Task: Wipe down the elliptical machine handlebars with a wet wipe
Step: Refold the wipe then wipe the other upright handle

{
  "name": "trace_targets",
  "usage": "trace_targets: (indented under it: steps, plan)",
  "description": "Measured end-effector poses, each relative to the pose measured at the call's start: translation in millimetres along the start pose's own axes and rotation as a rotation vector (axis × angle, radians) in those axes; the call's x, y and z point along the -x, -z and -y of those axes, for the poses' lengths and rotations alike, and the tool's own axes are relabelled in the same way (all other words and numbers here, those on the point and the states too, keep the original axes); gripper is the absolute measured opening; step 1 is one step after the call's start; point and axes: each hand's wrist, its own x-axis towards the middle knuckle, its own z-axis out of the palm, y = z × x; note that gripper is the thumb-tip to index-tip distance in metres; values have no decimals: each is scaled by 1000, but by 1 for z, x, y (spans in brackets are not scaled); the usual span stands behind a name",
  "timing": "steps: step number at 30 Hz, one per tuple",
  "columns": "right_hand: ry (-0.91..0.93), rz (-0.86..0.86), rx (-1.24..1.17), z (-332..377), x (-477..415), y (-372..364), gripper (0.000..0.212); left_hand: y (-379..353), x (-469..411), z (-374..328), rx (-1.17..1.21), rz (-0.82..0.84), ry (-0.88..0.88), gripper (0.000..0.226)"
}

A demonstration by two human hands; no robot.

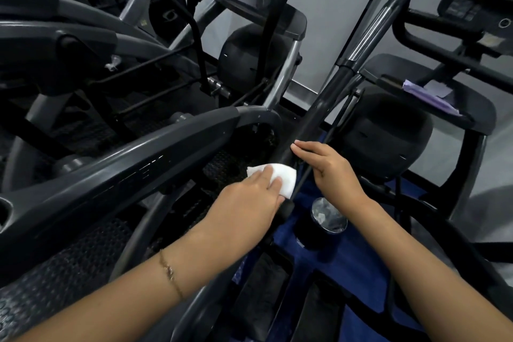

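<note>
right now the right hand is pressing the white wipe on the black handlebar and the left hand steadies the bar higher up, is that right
Not quite: the hands are swapped. In the head view the left hand presses the white wipe on the black handlebar, and the right hand steadies the bar higher up.

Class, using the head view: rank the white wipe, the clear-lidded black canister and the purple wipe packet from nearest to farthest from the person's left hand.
1. White wipe: under the left hand fingers, against the handlebar.
2. Clear-lidded black canister: just right, low on the blue floor.
3. Purple wipe packet: far upper right, on the next machine's ledge.
</note>
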Motion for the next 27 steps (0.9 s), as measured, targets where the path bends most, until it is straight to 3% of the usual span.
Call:
trace_targets:
  steps: [7,13,18,21,25,27]
  plan:
    - [-26,7,-32,0,0,-1,55,4,-26,-9,-39,255,59,38]
    - [-27,-12,-55,-1,1,-3,55,-5,-41,-1,-6,220,59,37]
    - [-133,68,-253,-32,-16,8,57,-5,-46,-2,22,238,60,41]
    - [-29,87,5,-70,-45,14,56,-12,-63,-2,-70,228,38,42]
    - [32,420,342,-118,-74,5,67,-25,-95,-3,-108,286,12,37]
    - [174,417,456,-138,-75,0,72,-24,-99,-4,-95,308,38,35]
